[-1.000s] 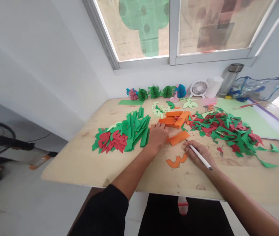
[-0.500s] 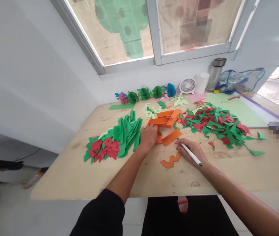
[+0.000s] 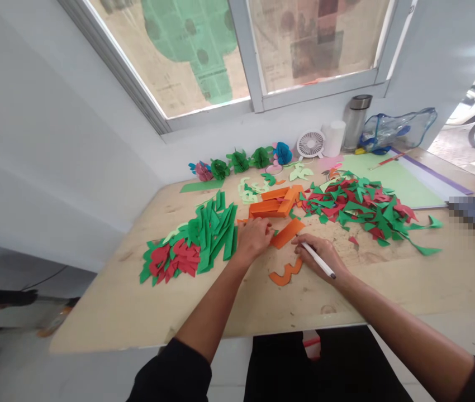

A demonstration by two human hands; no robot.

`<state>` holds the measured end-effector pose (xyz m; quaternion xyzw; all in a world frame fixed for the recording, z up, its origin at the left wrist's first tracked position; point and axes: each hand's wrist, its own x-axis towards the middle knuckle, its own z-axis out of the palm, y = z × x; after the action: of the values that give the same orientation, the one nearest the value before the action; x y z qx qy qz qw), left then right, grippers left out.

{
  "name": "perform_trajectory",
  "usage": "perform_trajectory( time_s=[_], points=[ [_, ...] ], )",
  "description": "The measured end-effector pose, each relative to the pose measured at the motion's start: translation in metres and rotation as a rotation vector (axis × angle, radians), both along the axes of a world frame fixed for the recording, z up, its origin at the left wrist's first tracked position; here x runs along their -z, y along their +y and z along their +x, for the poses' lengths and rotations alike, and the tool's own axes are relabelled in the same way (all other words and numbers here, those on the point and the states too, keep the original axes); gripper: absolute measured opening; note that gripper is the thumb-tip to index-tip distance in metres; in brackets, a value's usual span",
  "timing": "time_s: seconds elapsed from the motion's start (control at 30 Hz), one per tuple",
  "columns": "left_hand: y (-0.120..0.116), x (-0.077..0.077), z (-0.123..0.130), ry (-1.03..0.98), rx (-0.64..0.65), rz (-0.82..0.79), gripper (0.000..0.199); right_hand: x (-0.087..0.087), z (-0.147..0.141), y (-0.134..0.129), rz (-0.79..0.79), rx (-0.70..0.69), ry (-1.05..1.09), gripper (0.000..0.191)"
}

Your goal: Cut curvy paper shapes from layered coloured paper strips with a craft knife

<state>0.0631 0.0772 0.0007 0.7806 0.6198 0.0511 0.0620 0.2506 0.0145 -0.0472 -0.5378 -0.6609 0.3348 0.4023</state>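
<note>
My right hand (image 3: 323, 258) holds a white pen (image 3: 318, 259) slantwise, its tip end beside a small rectangle of orange paper (image 3: 288, 233). My left hand (image 3: 256, 239) is curled palm down left of that rectangle, with an orange paper piece (image 3: 242, 221) showing at its far side; its fingertips are partly hidden. Just beyond are folded orange paper strips (image 3: 273, 207). A wavy orange cutout (image 3: 284, 276) lies in front, near my right fingers. Green paper strips (image 3: 216, 229) lie close by on the left, beside red cutouts (image 3: 179, 259).
Red and green paper scraps (image 3: 363, 209) are heaped on the right, by a light green sheet (image 3: 405, 181). Along the wall stand paper flowers (image 3: 240, 160), a small white fan (image 3: 310, 144), a bottle (image 3: 355, 125) and a clear pouch (image 3: 397, 131). The wooden table (image 3: 107, 312) ends close to my body.
My left hand has shifted slightly away from the orange rectangle; the orange piece at its right side now shows at its far left. The pen remains in my right hand. The view has turned slightly.
</note>
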Motion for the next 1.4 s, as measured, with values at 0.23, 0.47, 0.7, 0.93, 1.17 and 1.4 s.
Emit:
perform_trajectory(
  time_s=[0.23,0.47,0.7,0.93,1.17,1.4],
  points=[
    [-0.006,0.002,0.011,0.016,-0.085,0.013,0.019,0.0,-0.001,-0.001,-0.001,-0.007,0.01,0.026],
    [-0.012,0.001,0.016,0.015,-0.145,0.031,0.022,0.0,-0.002,0.0,-0.007,0.009,0.007,0.025],
    [-0.015,0.002,0.016,-0.021,-0.173,0.047,0.018,0.003,-0.002,0.001,-0.019,0.018,0.006,0.024],
    [-0.014,0.009,0.013,-0.063,-0.19,0.069,0.018,0.006,-0.002,0.001,-0.02,0.01,0.022,0.024],
    [-0.014,0.01,0.016,-0.067,-0.185,0.073,0.017,0.008,-0.003,0.001,-0.013,0.018,0.026,0.023],
    [-0.018,0.0,0.019,-0.081,-0.184,0.137,0.018,0.007,-0.003,0.001,-0.005,0.001,0.017,0.024]
  ],
)
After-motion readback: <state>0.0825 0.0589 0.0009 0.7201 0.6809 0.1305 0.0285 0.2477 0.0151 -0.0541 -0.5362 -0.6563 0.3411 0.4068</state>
